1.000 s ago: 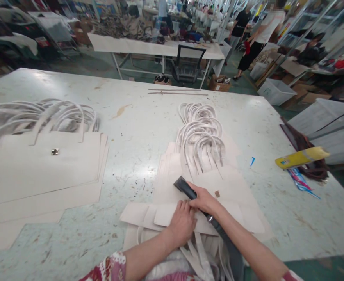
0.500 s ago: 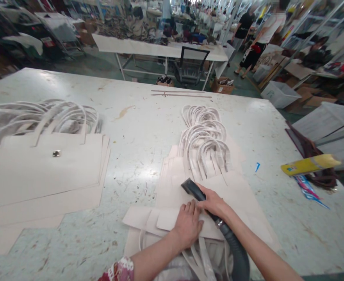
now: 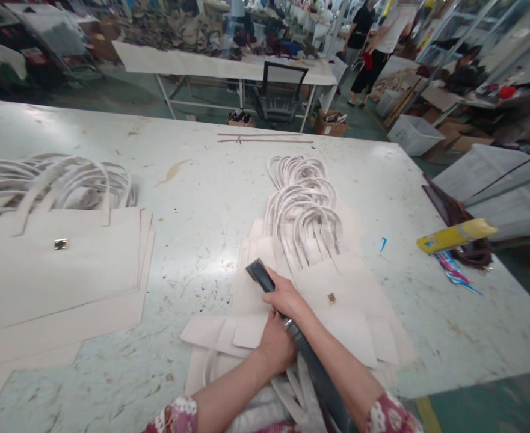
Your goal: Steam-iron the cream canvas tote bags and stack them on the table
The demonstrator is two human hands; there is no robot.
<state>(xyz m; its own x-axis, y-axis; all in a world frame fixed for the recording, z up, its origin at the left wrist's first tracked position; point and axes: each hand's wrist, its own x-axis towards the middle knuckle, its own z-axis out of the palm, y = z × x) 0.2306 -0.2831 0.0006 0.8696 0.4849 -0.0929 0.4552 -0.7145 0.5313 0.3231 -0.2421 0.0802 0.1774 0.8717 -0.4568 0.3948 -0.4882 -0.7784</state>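
Observation:
My right hand is wrapped round a dark nozzle on a grey hose that runs back under my forearm. The nozzle tip rests on a stack of cream bag panels with white handles and a small brass clasp. My left hand lies just below the right one, pressing down on a folded cream piece at the stack's near end; its fingers are mostly hidden by my right hand.
A second pile of cream bags with a metal clasp lies at the left on the pale work table. A yellow tube and blue scraps sit near the right edge. People stand far back by other tables and a chair.
My right hand has drawn the nozzle to the left across the stack, uncovering the brass clasp. My left hand has slid under it. The view has shifted a little.

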